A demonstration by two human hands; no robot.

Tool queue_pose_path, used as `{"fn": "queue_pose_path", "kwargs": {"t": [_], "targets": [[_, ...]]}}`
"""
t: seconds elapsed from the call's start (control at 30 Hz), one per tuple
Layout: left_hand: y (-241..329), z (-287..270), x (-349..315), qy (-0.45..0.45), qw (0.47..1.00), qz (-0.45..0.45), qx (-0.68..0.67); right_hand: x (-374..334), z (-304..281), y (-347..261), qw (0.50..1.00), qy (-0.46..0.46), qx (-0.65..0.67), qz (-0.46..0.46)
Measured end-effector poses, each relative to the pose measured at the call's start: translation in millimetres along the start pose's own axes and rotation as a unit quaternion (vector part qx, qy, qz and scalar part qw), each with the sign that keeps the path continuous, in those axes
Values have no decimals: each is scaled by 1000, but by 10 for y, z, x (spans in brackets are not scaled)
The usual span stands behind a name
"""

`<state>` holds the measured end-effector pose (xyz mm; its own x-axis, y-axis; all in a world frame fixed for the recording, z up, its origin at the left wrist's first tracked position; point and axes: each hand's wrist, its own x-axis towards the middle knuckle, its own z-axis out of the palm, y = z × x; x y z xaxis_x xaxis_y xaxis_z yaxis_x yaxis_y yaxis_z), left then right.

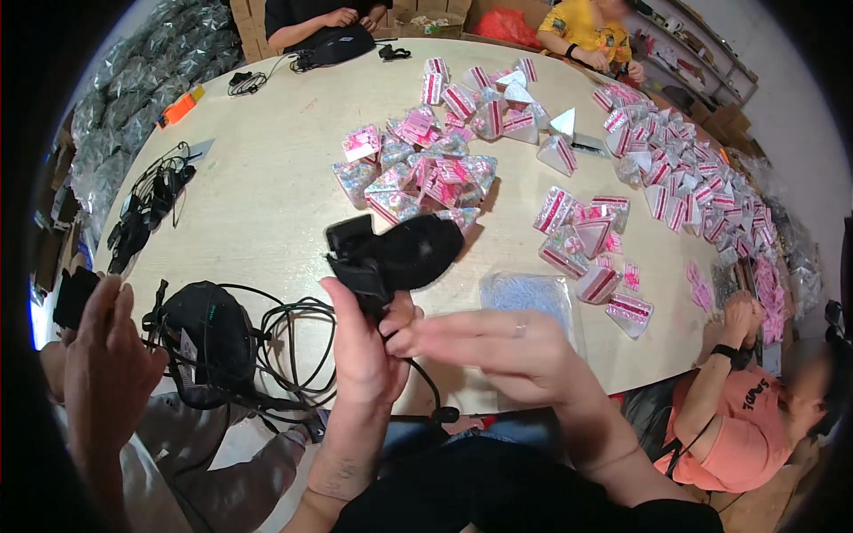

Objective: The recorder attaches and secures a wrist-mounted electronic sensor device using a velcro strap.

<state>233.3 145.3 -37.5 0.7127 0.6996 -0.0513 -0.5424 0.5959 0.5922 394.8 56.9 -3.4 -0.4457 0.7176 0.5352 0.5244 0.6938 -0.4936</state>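
Observation:
My left hand (366, 360) is closed around the lower end of a black strapped device (404, 253), holding it up over the near edge of the table. The device has a boxy black clip-like part on its left and a wide soft black band looping to the right. From below it a thin black cable (430, 384) runs down to a small black knob. My right hand (502, 348) reaches across from the right, its fingertips pinched together against my left fingers at the device's base. What they grip there is hidden.
Pink-and-silver wedge-shaped packages (418, 182) lie in piles across the pale round table (258, 169). A black pouch (209, 342) with looped cables sits left, beside a co-worker's hand (111, 369). A clear plastic tray (531, 298) lies near my right hand. Other people sit around the table.

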Motion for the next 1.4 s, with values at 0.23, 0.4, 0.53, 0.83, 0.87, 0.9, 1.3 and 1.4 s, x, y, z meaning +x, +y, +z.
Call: {"fn": "queue_pose_path", "kwargs": {"t": [0.23, 0.4, 0.53, 0.83, 0.87, 0.9, 1.3, 1.4], "targets": [[62, 8, -40, -83, 982, -168, -5, 185, 2, -74, 949, 267, -83, 147], [-88, -117, 31, 36, 985, -1, 171, 233, 107, -37, 914, 324, -13, 243], [-231, -140, -79, 68, 867, 306, 386, 300, 98, 19, 883, 298, -107, 346], [-229, -120, 18, -30, 588, 383, 712, 393, 254, -47, 897, 265, -160, 315], [-224, -142, 27, -7, 670, 354, 653, 393, 279, -82, 901, 238, -173, 320], [-203, -137, 30, 17, 744, 321, 585, 396, 305, -108, 903, 211, -186, 324], [55, -322, 258, 21, 995, 39, 92, 304, 454, -124, 961, 88, -245, 96], [203, -172, 158, -11, 999, -21, 34, 179, 637, -6, 885, 328, -272, 187]]}}
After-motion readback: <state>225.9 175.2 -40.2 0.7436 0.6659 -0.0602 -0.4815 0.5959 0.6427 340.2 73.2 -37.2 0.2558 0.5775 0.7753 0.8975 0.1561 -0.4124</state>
